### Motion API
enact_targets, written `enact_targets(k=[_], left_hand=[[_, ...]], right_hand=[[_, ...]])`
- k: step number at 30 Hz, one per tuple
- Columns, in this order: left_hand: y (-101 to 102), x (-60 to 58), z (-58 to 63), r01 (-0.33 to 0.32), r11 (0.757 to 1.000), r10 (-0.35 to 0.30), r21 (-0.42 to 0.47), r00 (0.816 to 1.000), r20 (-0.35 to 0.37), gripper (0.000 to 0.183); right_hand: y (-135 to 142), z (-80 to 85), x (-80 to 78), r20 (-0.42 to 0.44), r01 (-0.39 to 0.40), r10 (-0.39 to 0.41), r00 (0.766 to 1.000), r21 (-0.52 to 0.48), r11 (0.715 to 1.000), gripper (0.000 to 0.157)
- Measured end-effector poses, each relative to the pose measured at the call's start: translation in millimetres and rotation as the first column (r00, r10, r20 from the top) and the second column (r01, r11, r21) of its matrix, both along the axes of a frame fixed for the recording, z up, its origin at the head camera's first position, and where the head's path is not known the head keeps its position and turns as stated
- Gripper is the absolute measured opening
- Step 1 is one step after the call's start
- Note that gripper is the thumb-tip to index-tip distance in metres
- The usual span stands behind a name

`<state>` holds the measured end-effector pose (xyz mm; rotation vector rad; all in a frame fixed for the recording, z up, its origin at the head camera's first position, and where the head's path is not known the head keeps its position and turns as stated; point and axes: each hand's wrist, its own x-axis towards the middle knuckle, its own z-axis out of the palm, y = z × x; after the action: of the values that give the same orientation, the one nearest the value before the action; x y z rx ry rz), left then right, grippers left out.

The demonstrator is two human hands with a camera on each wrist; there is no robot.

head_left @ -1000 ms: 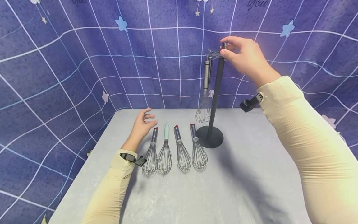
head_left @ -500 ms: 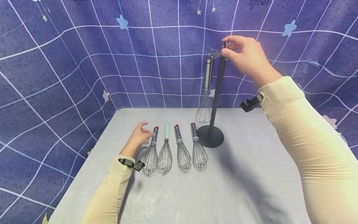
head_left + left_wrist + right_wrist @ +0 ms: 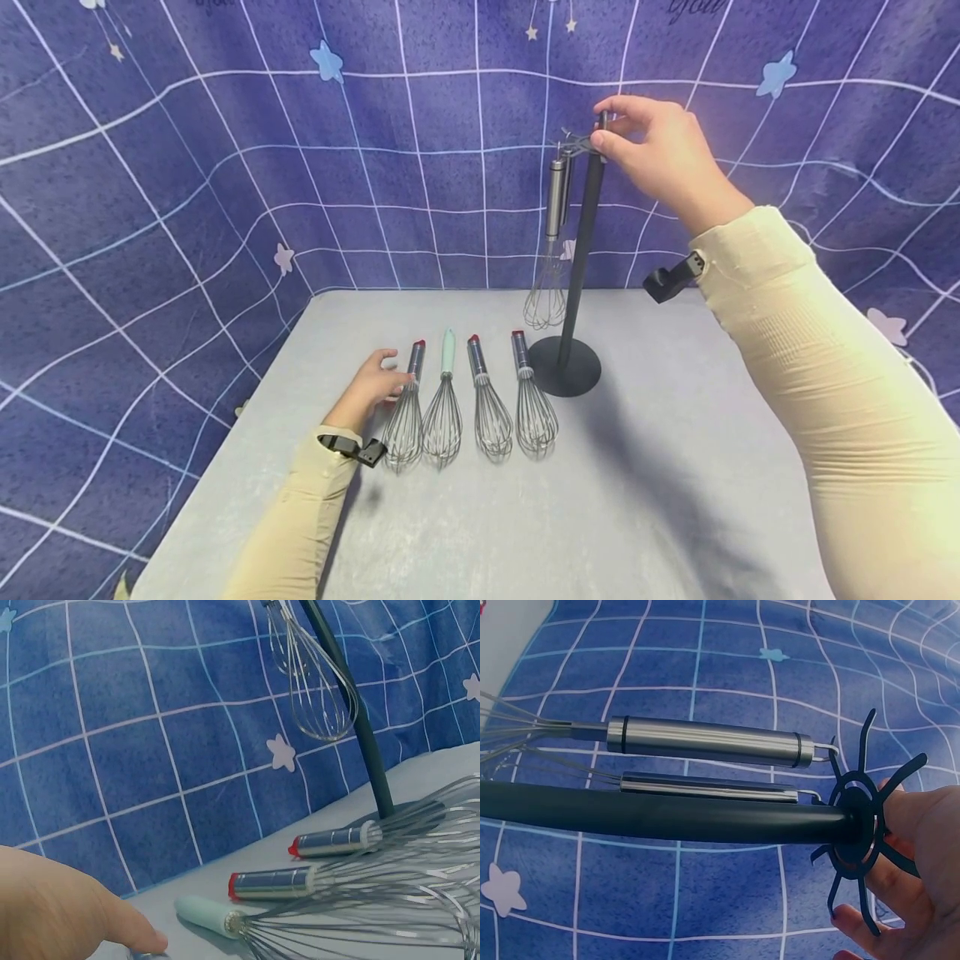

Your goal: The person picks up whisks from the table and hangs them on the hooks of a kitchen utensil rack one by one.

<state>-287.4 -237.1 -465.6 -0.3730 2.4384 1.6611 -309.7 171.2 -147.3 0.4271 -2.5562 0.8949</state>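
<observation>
Four-legged counts aside, several whisks lie in a row on the table, handles away from me. My left hand (image 3: 378,383) is at the leftmost whisk (image 3: 405,425), its thumb over the handle's lower end and its fingers spread on the left side. In the left wrist view the thumb (image 3: 127,926) is low at left, beside the mint-handled whisk (image 3: 206,916). My right hand (image 3: 660,146) grips the top of a black utensil stand (image 3: 581,250). In the right wrist view, fingers curl behind its ring of hooks (image 3: 855,825). Two steel-handled whisks hang there, the nearer whisk (image 3: 709,741) from a wire loop.
Two red-tipped whisks, the middle whisk (image 3: 491,417) and the right whisk (image 3: 535,412), lie between the mint one and the stand's round base (image 3: 577,375). A blue gridded curtain (image 3: 420,183) hangs behind the pale table (image 3: 480,533).
My left hand has come down and nearer to me, from beyond the leftmost whisk's handle tip to its lower handle. The right hand stays at the stand's top.
</observation>
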Motion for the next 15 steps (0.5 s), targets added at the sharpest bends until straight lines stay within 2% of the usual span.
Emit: enact_targets(k=[4,10,15], left_hand=[[1.1,0.4,-5.5,-0.014,1.0,0.014,-0.002,0.999,0.031,0.081],[3.1,-0.1,-9.6,-0.001,0.999,0.002,-0.05,1.0,0.03,0.074],[3.5,1.6,-10.0,0.009,0.999,-0.008,-0.04,0.999,0.031,0.067]], right_hand=[[-0.3,-0.2,0.7,0.007,-0.004,0.004,1.0,0.003,1.0,0.045],[1.6,4.1,0.7,0.028,0.006,-0.006,1.0,0.015,1.0,0.047],[2.0,7.4,1.8,0.05,0.009,-0.01,0.999,0.021,1.0,0.05]])
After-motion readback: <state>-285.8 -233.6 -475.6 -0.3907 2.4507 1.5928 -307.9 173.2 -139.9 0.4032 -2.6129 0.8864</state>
